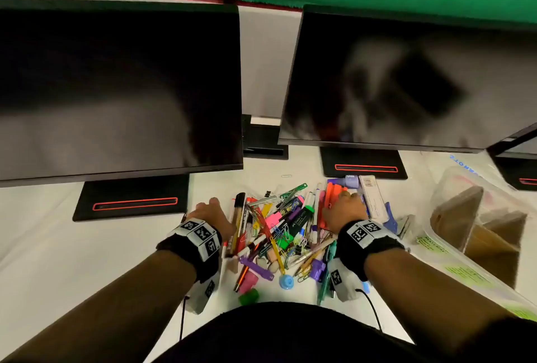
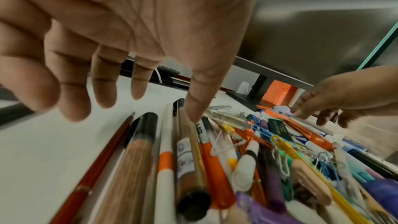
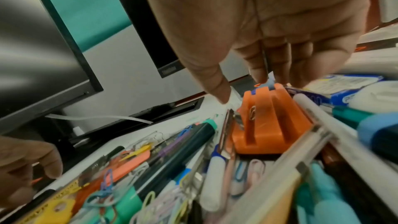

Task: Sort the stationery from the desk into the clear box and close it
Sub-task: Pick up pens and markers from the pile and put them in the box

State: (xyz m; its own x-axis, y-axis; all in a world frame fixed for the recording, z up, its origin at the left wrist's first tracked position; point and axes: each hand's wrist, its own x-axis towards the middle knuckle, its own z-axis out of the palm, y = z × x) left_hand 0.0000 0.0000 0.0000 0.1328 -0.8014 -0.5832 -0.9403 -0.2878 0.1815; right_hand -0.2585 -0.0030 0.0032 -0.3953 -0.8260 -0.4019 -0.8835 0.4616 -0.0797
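Dozens of pens, clips and markers lie heaped on the desk [image 1: 52, 261] between your hands, most long axes running away from you. Your left hand [image 1: 210, 216] hovers spread and empty at the pile's [image 1: 279, 232] left edge. Your right hand [image 1: 344, 211], fingers straight, touches the orange marker pack [image 3: 271, 122] at the far right, so it's nearer. Whether the clear box [image 1: 476, 235] is that container further right, I can't tell.
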